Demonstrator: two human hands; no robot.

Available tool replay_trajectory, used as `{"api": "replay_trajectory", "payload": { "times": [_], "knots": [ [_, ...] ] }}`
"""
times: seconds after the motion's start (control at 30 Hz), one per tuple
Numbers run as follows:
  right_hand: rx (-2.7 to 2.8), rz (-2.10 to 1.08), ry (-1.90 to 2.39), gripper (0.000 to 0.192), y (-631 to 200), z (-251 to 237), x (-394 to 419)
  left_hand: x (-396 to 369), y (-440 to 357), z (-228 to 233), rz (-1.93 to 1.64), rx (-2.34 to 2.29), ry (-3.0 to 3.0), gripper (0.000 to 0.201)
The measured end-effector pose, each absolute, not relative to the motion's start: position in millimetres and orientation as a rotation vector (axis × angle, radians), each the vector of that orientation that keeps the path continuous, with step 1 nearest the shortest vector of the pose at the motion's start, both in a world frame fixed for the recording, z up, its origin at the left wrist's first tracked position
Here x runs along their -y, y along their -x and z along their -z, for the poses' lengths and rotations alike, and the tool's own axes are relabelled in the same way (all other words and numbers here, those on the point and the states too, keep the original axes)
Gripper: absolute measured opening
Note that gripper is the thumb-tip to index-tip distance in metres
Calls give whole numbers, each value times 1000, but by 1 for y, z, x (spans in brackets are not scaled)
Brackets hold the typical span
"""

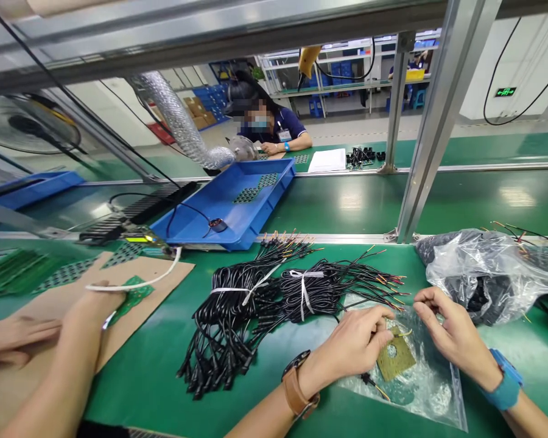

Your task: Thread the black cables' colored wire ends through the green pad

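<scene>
My left hand, with a brown-strapped watch on its wrist, is closed over a clear plastic bag. A thin yellow-tipped wire sticks out at its fingertips. Just below them lies a yellowish square plate with a round hole. To the right, my right hand hovers above the bag's edge, fingers bent and thumb slightly apart, with nothing visible between them. Two tied bundles of black cables with bare coloured wire ends lie beyond my left hand. A short black connector rests near the bag's lower left.
A co-worker's arms reach over brown cardboard at left, a hand on a green circuit board. A blue tray stands behind the cables. Bagged black parts lie at right. A metal post rises ahead; another person sits opposite.
</scene>
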State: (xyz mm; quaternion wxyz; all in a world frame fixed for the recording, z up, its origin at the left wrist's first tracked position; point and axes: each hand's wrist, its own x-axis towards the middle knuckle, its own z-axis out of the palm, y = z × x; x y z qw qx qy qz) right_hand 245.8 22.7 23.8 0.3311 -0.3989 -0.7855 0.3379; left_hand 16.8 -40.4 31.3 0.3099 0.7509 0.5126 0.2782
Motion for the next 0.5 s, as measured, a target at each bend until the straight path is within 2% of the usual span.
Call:
{"api": "replay_trajectory", "payload": {
  "times": [0.1, 0.27, 0.4, 0.5],
  "knots": [
    [2008, -1007, 1028, 26, -243, -19, -22, 44, -22, -32, -842, -1214, -1895, 29],
    [1835, -1340, 986, 35, -236, -18, -20, 51, -29, -36, -1029, -1121, -1772, 14],
    [1507, -1762, 925, 40, -229, -23, -17, 54, -30, -40, -1110, -1135, -1622, 12],
    [1364, -1871, 920, 40, -226, -26, -14, 54, -31, -40, -1169, -1161, -1596, 13]
  ]
}}
